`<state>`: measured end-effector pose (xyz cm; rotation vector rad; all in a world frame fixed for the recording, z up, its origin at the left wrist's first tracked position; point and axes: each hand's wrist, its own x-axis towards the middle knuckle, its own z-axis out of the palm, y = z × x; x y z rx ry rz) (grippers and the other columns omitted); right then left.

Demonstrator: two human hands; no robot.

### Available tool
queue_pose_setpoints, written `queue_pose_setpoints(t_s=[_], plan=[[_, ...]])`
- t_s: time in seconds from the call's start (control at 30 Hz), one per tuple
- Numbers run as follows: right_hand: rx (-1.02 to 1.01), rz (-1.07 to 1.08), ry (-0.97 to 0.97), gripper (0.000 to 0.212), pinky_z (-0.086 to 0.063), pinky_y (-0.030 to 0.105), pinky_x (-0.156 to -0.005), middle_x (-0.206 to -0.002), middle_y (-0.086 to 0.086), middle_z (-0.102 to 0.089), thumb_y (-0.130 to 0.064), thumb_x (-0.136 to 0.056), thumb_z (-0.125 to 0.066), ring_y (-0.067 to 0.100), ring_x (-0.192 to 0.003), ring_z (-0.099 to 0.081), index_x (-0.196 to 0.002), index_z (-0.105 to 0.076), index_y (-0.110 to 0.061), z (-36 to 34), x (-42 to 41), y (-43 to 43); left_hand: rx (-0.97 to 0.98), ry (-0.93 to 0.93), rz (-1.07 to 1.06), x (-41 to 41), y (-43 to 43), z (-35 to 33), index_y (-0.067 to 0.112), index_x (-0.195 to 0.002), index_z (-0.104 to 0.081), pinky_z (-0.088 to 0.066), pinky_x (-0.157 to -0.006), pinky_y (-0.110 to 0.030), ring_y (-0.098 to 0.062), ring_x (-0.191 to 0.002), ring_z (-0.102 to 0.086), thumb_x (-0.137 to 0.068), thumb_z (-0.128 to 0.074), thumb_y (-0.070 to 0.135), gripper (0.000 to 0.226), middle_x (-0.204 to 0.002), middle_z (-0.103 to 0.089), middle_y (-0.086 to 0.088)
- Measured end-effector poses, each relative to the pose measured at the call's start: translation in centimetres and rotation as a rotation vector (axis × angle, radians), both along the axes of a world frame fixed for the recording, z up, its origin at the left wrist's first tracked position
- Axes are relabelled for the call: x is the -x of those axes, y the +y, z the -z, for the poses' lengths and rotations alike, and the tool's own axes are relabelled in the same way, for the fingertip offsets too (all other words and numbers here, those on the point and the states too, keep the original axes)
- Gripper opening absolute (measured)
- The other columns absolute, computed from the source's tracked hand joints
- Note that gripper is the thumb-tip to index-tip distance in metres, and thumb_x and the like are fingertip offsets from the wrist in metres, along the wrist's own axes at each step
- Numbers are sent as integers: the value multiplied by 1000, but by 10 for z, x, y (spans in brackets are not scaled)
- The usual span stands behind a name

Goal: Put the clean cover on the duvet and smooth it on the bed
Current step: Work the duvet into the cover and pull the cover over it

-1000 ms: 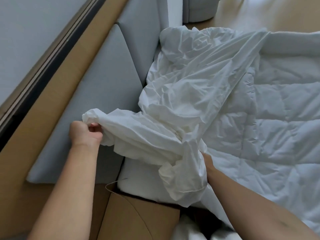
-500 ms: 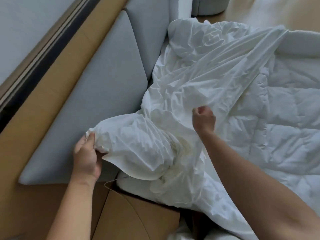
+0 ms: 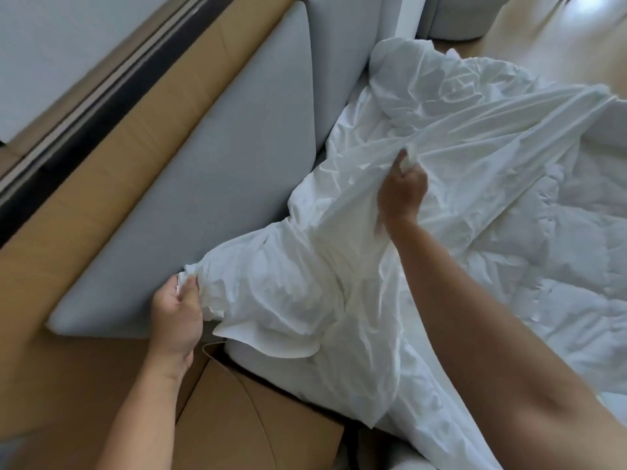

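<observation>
a bunched corner of the cover (image 3: 305, 273) is gripped in the left hand (image 3: 176, 313) at the lower left of centre, with the fingers curled tight round the cloth, close against the grey headboard (image 3: 203, 198). the corner looks stuffed, so it is judged that a corner of the duvet (image 3: 543, 259) is pinned inside it to stop it slipping while the rest is drawn on, though this cannot be confirmed. a fold of the cover is pinched in the right hand (image 3: 402, 191) at the middle of the frame and lifted, and a taut ridge of cloth is drawn from it toward the upper right edge. this hold is probably meant to pull the cover along over the duvet, which lies bare and quilted across the right of the frame. the task is judged to be at an early stage: most of the duvet is uncovered and nothing is smoothed. a loose hem of the cover hangs at bottom centre over the mattress corner (image 3: 258, 357) and the brown panel (image 3: 258, 432) below it. room is tight on the left, where the work is hemmed in by the headboard and the wooden ledge (image 3: 68, 368). open room is found to the right and toward the floor (image 3: 559, 39) at the upper right, so the cloth is best carried that way. a snag in the gap beside the headboard is a risk.
</observation>
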<state>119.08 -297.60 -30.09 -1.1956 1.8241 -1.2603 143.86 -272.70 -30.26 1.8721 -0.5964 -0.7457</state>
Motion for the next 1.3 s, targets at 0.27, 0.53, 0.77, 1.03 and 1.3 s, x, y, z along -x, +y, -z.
queue_pose_setpoints(t_s=[0.27, 0.53, 0.77, 1.03, 1.3], plan=[[-233, 613, -142, 48, -42, 16, -93, -147, 16, -48, -28, -104, -41, 28, -135, -48, -142, -43, 2, 4, 133, 49, 11, -118, -119, 13, -7, 2, 13, -86, -60, -51, -78, -41, -22, -81, -60, -96, -45, 28, 24, -85, -64, -2], [-350, -569, 489, 36, -42, 34, -78, -88, 4, -62, -49, -93, -60, 27, -91, -59, -90, -64, -14, 60, 26, 38, 27, -92, -65, 29, 2, 8, 6, -91, -60, -50, -75, -39, -19, -79, -60, -107, -43, 14, 25, -86, -64, -5], [-611, -1239, 802, 30, -37, 32, -107, -135, 19, -52, -19, -105, -43, 31, -127, -50, -118, -57, 3, 92, -62, 52, 55, -37, -152, 40, 10, 11, 11, -102, -63, -52, -80, -36, -19, -89, -64, -109, -40, 16, 25, -95, -68, -2], [-84, -799, 500, 29, -39, 40, -77, -100, 29, -64, -1, -99, -34, 39, -90, -59, -75, -49, -4, 23, -52, -17, -66, -129, -338, 25, 27, 21, 15, -106, -65, -52, -87, -45, -25, -98, -65, -105, -46, 20, 20, -106, -70, -7], [-429, 12, 249, 32, -51, 35, -84, -124, 28, -63, -6, -99, -45, 41, -119, -60, -122, -61, 10, 4, 109, -91, -125, -40, -493, 31, 49, 13, 12, -99, -62, -48, -79, -38, -29, -90, -63, -103, -41, 16, 21, -94, -65, -7]])
